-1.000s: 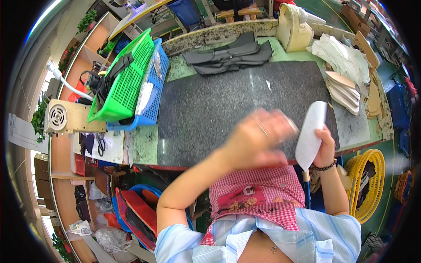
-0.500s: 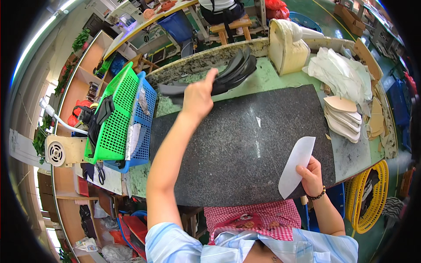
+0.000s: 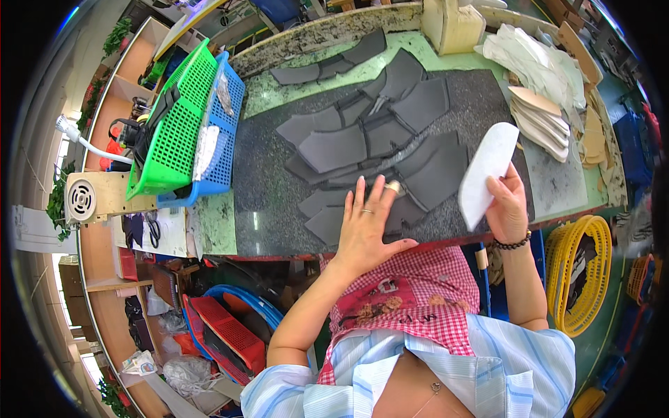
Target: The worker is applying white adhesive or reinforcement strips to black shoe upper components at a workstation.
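Several flat dark grey cut pieces (image 3: 376, 139) lie fanned out across the dark stone slab (image 3: 258, 181) on the bench. My left hand (image 3: 366, 226) rests flat on the nearest pieces with its fingers spread. A white oblong sheet (image 3: 488, 171), rounded at the top, stands upright over the slab's right part, held at its lower edge by my right hand (image 3: 507, 207). That wrist wears a dark bead bracelet.
A green basket (image 3: 174, 125) sits tilted in a blue basket (image 3: 219, 132) at the slab's left. Stacks of tan and white cut pieces (image 3: 543, 111) lie at the right. A cream machine (image 3: 453, 24) stands behind. A yellow basket (image 3: 582, 272) hangs below right.
The stack of dark pieces at the bench's far edge has been pulled onto the slab and spread out. My left hand came back from the far side and lies on them.
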The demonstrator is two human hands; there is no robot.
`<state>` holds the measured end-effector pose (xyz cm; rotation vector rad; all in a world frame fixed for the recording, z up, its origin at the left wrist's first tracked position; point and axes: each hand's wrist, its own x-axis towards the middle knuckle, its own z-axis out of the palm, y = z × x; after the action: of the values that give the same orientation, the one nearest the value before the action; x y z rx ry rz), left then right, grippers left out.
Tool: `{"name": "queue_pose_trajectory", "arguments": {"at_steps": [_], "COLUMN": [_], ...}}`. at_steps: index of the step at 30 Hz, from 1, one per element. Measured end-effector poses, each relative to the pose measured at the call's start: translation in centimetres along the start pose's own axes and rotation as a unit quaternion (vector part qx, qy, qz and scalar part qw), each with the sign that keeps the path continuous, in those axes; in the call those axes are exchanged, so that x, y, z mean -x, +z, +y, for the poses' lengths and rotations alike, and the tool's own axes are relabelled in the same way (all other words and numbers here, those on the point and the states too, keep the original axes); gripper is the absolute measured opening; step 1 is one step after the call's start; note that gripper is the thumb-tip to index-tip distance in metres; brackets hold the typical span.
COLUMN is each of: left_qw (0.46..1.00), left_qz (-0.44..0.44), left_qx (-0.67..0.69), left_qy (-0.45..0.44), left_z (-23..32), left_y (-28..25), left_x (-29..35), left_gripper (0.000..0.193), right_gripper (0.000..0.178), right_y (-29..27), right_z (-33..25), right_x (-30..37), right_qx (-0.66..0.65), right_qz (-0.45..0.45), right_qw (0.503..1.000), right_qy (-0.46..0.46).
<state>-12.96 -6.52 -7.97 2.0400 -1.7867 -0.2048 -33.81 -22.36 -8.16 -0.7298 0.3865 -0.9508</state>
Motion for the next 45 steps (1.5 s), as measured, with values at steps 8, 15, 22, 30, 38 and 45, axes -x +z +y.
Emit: {"name": "queue_pose_trajectory", "arguments": {"at_steps": [8,15,22,30,38,45], "left_qw": [0.779,0.849,0.908,0.982,0.961,0.948], "left_qz": [0.055,-0.022,-0.05,-0.086,-0.047,0.295], "left_qx": [0.602,0.488,0.341,-0.109,0.173,-0.061], "left_qy": [-0.167,-0.202,-0.238,-0.131,-0.209,0.103], "left_z": [1.4,-2.8,-2.7,-1.3,-3.5,-1.9], "left_y": [-2.9,-0.7,-0.8,-2.9,-1.3,-4.5], "left_x": [1.7,1.0,0.3,-2.4,-5.6,-5.0], "left_gripper": [0.07,0.06,0.058,0.059,0.043,0.023], "right_gripper": [0.016,0.021,0.023,0.086,0.077,0.036], "right_y": [5.9,3.6,4.3,6.9,4.1,1.3], "right_z": [5.1,7.2,5.7,5.9,6.3,-4.5], "right_x": [3.2,1.1,1.3,5.2,5.5,-6.1], "right_qx": [0.277,0.655,0.769,0.779,0.799,0.751], "right_qz": [-0.038,-0.095,-0.125,-0.27,-0.294,-0.037], "right_qw": [0.96,0.715,0.6,0.556,0.503,0.567], "right_qy": [-0.013,-0.224,-0.182,-0.106,-0.15,-0.337]}}
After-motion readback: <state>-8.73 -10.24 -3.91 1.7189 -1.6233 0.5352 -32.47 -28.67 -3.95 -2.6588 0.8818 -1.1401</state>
